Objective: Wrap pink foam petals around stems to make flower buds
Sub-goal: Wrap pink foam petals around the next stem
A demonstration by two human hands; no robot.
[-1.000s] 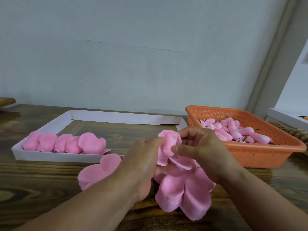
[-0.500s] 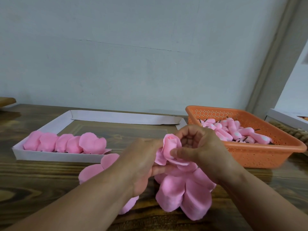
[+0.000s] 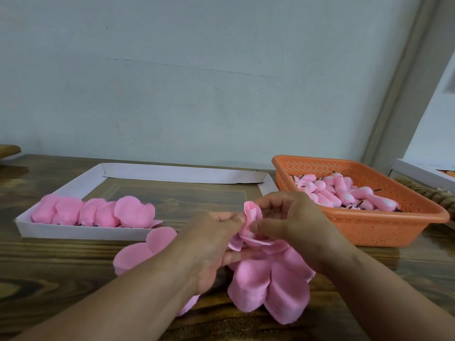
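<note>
Both hands meet over the middle of the desk (image 3: 61, 262), near its front edge, working 1 pink bud (image 3: 251, 212). Left hand (image 3: 211, 247) has its fingers curled, fingertips pinching the left side of the bud's wrapped petal; lower fingers curl under the loose petals. Right hand (image 3: 293, 225) is curled too, thumb pressing the bud's right side low down, other fingers bent over behind the bud top. Bud stands roughly upright between the 2 hands, rolled tight at the top, flaring open lower down. Stem not visible, hidden by fingers and foam.

Loose foam petals (image 3: 270, 286) hang below the hands in a fan, lying on the desk toward its front edge. More flat petals (image 3: 145, 249) lie on the desk left of the left wrist, partly under the arm.

White cardboard tray (image 3: 81, 232) sits at left-centre of the desk, shallow walls; a row of finished pink flowers (image 3: 96, 212) lines its front wall, about 5, overlapping. Rest of tray floor shows wood.

Orange perforated plastic basket (image 3: 369, 230) sits at the desk's right side, just behind the right hand, holding a pile of small rolled pink buds on dark stems (image 3: 339, 193). Count unclear.

White box edge (image 3: 418, 171) at far right. Pale wall (image 3: 197, 82) behind.
</note>
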